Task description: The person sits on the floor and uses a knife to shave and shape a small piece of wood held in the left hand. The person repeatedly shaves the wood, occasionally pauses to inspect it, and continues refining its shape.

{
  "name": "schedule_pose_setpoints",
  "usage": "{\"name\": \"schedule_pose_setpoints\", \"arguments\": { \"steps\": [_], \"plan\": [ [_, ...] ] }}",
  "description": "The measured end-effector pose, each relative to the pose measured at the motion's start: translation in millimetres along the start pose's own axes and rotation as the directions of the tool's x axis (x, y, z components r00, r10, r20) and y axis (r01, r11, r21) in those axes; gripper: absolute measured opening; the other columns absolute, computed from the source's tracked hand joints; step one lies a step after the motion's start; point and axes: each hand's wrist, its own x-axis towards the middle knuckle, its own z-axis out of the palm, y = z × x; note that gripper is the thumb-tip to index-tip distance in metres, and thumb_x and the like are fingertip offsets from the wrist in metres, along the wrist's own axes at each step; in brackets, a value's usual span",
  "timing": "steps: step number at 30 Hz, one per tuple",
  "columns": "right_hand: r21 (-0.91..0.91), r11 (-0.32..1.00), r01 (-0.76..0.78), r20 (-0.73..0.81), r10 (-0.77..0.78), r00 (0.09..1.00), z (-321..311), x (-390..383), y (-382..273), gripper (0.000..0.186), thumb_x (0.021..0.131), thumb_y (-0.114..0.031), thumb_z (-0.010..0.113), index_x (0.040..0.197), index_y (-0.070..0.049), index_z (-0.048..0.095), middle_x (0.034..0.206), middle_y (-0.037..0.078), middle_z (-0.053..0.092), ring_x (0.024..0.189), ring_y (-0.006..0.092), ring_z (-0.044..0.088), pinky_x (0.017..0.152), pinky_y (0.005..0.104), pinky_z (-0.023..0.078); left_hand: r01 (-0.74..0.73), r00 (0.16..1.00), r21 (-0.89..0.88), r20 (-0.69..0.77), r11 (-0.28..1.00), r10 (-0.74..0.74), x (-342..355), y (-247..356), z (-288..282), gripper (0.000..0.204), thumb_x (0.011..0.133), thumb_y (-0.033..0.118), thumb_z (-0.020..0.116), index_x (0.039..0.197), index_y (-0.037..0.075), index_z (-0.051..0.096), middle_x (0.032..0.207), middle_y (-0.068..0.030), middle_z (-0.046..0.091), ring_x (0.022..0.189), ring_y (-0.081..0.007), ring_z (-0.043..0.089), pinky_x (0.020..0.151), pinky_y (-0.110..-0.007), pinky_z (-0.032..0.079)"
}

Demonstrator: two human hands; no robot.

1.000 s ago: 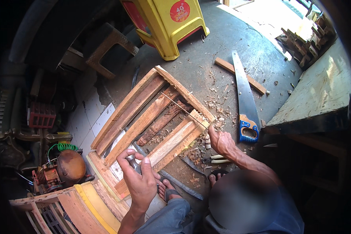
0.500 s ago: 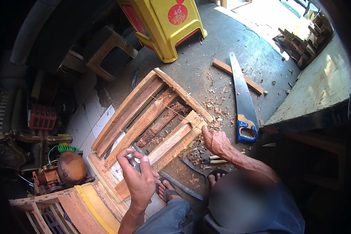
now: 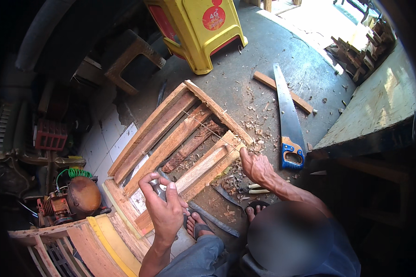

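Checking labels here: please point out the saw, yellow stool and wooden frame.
Saw (image 3: 289,113): head view, on the blade.
Yellow stool (image 3: 201,40): head view, on its side.
Wooden frame (image 3: 173,145): head view, on a slat.

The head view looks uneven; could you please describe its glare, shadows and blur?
Head view: glare whites out the top right, sheen brightens the floor, both side edges are dark, a round blur sits lower right; the wooden frame looks clear.
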Motion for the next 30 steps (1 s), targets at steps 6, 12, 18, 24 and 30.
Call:
{"name": "schedule_pose_setpoints", "arguments": {
  "steps": [6, 12, 18, 24, 30],
  "plan": [
    [-0.009, 1.0, -0.01, 0.032, 0.011, 0.999, 1.4, 8.7, 6.3, 0.012, 0.097, -0.013, 0.044, 0.102, -0.003, 0.042, 0.083, 0.028, 0.066, 0.073, 0.0509, 0.065, 0.063, 0.0586, 0.052, 0.018, 1.0, -0.002, -0.008, 1.0, -0.019, 2.8, 2.7, 2.4, 0.035, 0.103, 0.002, 0.048, 0.132, 0.006, 0.03, 0.111, -0.0117, 0.049, 0.051, -0.0116, 0.057, 0.035, -0.023, 0.048],
    [-0.005, 1.0, -0.002, 0.011, 0.002, 1.0, 0.2, 6.4, 4.5, 0.012, 0.097, -0.014, 0.045, 0.103, -0.003, 0.043, 0.084, 0.028, 0.065, 0.072, 0.0506, 0.065, 0.062, 0.06, 0.051, 0.014, 1.0, -0.002, -0.014, 1.0, -0.014, 1.6, -0.7, -1.0, 0.035, 0.103, 0.002, 0.048, 0.132, 0.006, 0.03, 0.111, -0.0122, 0.049, 0.051, -0.012, 0.058, 0.035, -0.023, 0.048],
    [0.019, 0.987, 0.161, -0.154, -0.156, 0.976, -3.7, -0.4, -4.9, 0.011, 0.098, -0.014, 0.044, 0.101, -0.003, 0.044, 0.079, 0.028, 0.065, 0.07, 0.0483, 0.066, 0.058, 0.0579, 0.051, 0.027, 1.0, -0.003, -0.011, 1.0, -0.027, 1.5, 3.7, 2.9, 0.034, 0.102, 0.002, 0.047, 0.131, 0.006, 0.03, 0.111, -0.0125, 0.049, 0.051, -0.0125, 0.058, 0.035, -0.023, 0.049],
    [0.004, 0.992, 0.13, -0.13, -0.128, 0.983, 1.2, -5.3, -2.5, 0.011, 0.093, -0.009, 0.049, 0.1, -0.003, 0.043, 0.076, 0.026, 0.065, 0.066, 0.0474, 0.065, 0.055, 0.057, 0.049, -0.003, 1.0, -0.011, -0.014, 1.0, 0.003, -1.1, 0.0, 4.8, 0.034, 0.102, 0.002, 0.047, 0.131, 0.006, 0.03, 0.113, -0.0127, 0.049, 0.052, -0.0125, 0.059, 0.035, -0.023, 0.049],
    [0.012, 0.998, 0.062, -0.089, -0.06, 0.994, -5.0, -10.6, -12.4, 0.011, 0.092, -0.007, 0.049, 0.1, -0.001, 0.042, 0.078, 0.025, 0.062, 0.066, 0.0475, 0.065, 0.057, 0.0557, 0.05, -0.019, 1.0, -0.011, -0.012, 1.0, 0.019, 0.9, 9.3, 9.4, 0.034, 0.102, 0.002, 0.047, 0.131, 0.006, 0.031, 0.116, -0.0132, 0.048, 0.053, -0.0124, 0.059, 0.036, -0.022, 0.05]
  ]
}}
